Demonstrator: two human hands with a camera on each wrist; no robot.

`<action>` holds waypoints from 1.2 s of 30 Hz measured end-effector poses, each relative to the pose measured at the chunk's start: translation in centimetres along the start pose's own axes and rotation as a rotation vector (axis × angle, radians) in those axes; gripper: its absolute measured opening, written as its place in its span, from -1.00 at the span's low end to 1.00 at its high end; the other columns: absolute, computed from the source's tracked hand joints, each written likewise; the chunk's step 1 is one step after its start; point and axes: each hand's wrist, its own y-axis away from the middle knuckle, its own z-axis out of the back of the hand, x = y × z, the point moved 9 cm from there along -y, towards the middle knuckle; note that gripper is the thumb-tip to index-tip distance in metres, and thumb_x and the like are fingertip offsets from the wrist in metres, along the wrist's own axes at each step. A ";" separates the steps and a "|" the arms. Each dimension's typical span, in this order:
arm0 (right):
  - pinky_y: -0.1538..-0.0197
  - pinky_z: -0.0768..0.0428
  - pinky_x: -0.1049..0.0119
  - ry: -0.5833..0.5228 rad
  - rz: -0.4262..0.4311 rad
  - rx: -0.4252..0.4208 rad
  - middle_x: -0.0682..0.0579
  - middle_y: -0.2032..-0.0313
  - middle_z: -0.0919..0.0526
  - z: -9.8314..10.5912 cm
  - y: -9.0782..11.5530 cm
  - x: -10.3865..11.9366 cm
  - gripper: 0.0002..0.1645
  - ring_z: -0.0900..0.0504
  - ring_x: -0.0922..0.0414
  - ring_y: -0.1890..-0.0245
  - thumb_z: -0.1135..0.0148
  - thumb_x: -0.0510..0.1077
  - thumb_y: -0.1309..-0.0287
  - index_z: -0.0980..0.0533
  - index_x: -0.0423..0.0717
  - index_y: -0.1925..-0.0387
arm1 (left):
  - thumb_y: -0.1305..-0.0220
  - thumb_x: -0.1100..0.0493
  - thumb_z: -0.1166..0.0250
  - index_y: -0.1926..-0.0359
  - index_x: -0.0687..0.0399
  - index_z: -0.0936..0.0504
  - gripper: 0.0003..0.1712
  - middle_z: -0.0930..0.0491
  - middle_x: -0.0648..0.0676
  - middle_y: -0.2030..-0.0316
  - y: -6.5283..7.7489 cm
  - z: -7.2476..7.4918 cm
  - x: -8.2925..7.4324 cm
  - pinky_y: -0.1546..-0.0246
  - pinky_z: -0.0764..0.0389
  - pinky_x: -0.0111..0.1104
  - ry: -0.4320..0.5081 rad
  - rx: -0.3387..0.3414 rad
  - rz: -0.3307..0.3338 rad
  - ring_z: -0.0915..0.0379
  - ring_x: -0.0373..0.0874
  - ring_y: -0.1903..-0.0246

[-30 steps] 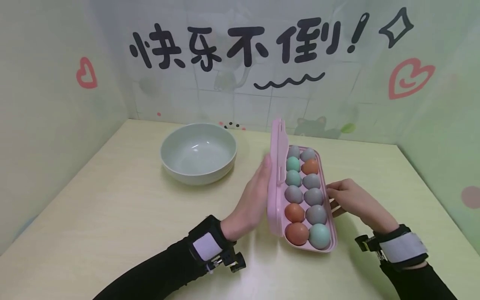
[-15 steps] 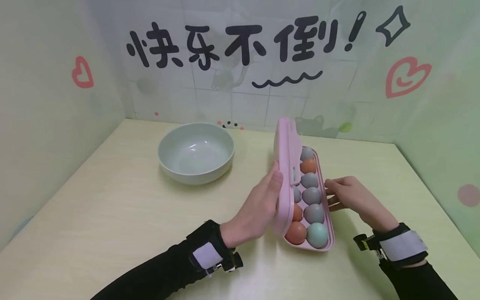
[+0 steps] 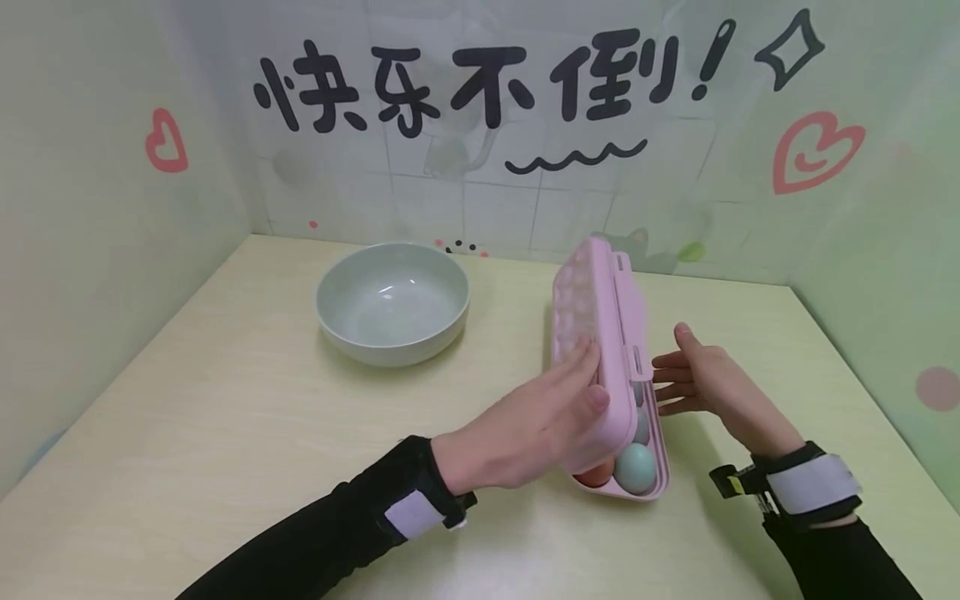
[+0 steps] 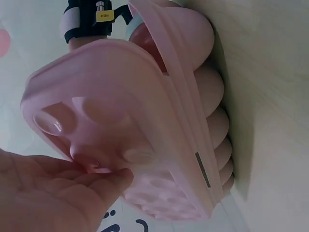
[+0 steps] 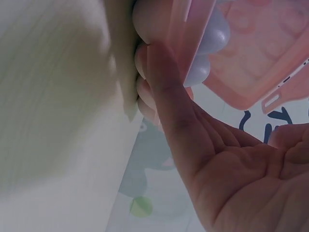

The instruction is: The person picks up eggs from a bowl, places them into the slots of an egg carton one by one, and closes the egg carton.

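A pink plastic egg carton stands on the table, its lid point(image 3: 576, 304) tilted partway over the base point(image 3: 662, 477). My left hand point(image 3: 532, 425) lies against the outside of the lid with fairly straight fingers; in the left wrist view its fingertips touch the dimpled lid point(image 4: 159, 116). At the carton's right side is my right hand point(image 3: 708, 383), fingers extended and thumb raised. The right wrist view has a finger against the base's bumpy underside. A pale green egg point(image 3: 635, 469) and a brown egg point(image 3: 596, 474) show at the near end; the lid hides most others.
To the left of the carton sits a pale grey-green bowl point(image 3: 393, 333) on the light wooden table point(image 3: 225, 400). A printed wall sheet point(image 3: 337, 192) stands behind the table and along both sides.
My left hand has swung the lid rightward and down over the eggs, covering most of them. My right hand stays beside the carton, its thumb now lifted. The bowl has not moved.
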 end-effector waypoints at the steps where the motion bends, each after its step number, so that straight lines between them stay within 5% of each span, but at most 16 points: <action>1: 0.10 -0.63 0.05 -0.006 0.008 0.006 -0.50 -0.11 -0.46 0.1 0.0 0.0 0.10 -0.66 -0.17 0.08 0.45 0.40 -0.43 -0.23 -0.65 -0.24 | -0.33 -0.52 0.59 -0.53 0.13 0.20 0.05 0.36 0.04 -0.52 0.0 -0.2 0.1 -0.37 0.11 -0.36 -0.026 0.021 -0.003 0.45 -0.30 -0.44; 17: 0.15 -0.65 0.05 -0.062 0.030 0.003 -0.26 0.12 -0.66 0.2 -0.3 -0.1 0.07 -0.72 0.00 0.23 0.45 0.40 -0.44 -0.35 -0.62 -0.13 | -0.53 -0.26 0.36 -0.53 0.09 0.27 -0.21 0.46 0.04 -0.52 -0.3 -2.1 1.0 -0.34 0.28 -0.48 -0.401 0.197 -0.134 0.59 -0.26 -0.44; 36: 0.23 -0.62 0.23 0.016 -0.102 -0.048 -0.07 0.32 -0.65 0.8 -0.6 -1.0 -0.01 -0.65 0.09 0.33 0.46 0.40 -0.43 -0.39 -0.49 -0.05 | -0.47 -0.36 0.27 -0.55 -0.08 0.11 -0.18 0.26 0.02 -0.53 -0.1 -2.9 2.0 -0.34 0.18 -0.47 -0.485 0.253 -0.112 0.47 -0.30 -0.45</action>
